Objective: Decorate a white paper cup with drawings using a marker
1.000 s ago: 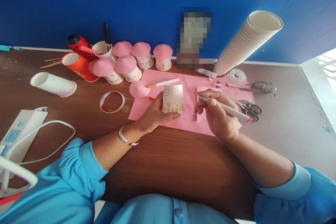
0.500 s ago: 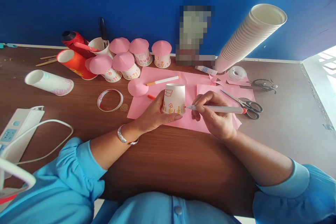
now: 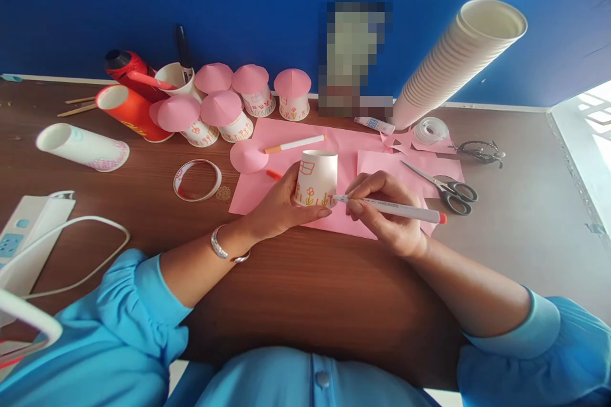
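My left hand (image 3: 282, 206) is closed around a white paper cup (image 3: 319, 177), held upside down above pink paper. A red window shape and a row of orange and red flowers are drawn on the cup. In my right hand (image 3: 389, 213) is a white felt-tip pen (image 3: 405, 208) with a red end, its tip touching the cup's lower right side. Under and behind my hands lies the pink paper (image 3: 286, 133). An orange-capped marker (image 3: 296, 144) rests on it, beside a loose pink paper cone (image 3: 249, 157).
Several decorated cups with pink cone tops (image 3: 292, 84) stand along the blue wall. A tall stack of cups (image 3: 458, 63) leans at the right, near scissors (image 3: 451, 192), clear tape (image 3: 431, 131) and glasses (image 3: 481, 152). Left are a tape ring (image 3: 197, 180), a white cup (image 3: 81, 146) and a power strip (image 3: 28, 235).
The pen in my right hand has shifted slightly and turned, so its printed side shows. A red mark now shows by its tip. My left hand still holds the cup in place.
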The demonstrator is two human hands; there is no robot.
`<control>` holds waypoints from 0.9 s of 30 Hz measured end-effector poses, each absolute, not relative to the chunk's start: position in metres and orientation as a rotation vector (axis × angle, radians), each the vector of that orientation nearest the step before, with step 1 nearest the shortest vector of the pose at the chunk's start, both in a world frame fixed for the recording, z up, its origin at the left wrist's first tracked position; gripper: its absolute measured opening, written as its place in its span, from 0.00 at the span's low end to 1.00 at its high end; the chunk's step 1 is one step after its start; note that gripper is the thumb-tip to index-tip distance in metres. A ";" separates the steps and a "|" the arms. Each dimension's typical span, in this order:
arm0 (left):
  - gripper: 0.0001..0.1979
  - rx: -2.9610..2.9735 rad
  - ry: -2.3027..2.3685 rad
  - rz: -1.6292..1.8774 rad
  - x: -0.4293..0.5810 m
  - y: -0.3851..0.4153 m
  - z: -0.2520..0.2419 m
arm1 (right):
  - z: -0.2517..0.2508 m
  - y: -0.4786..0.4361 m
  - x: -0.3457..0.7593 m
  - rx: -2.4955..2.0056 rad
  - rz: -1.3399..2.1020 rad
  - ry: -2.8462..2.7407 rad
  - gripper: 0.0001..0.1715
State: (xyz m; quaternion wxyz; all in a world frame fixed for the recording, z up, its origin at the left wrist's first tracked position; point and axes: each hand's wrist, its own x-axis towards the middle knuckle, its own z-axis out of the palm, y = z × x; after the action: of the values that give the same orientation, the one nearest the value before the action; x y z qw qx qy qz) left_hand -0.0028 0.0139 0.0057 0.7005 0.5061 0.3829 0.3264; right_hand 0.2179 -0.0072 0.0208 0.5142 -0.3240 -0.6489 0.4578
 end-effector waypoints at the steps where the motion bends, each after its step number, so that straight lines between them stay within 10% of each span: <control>1: 0.32 1.126 0.854 0.726 -0.003 0.014 0.006 | 0.021 -0.007 0.218 -0.788 1.100 -1.563 0.06; 27: 0.30 1.134 0.838 0.727 -0.003 0.014 0.006 | 0.022 -0.008 0.217 -0.872 1.125 -1.598 0.07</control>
State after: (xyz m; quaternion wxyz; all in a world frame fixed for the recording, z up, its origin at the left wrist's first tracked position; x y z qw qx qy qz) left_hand -0.0031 0.0140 0.0061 0.7016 0.5093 0.3766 0.3264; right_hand 0.2167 -0.0077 0.0220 0.4801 -0.3573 -0.6552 0.4611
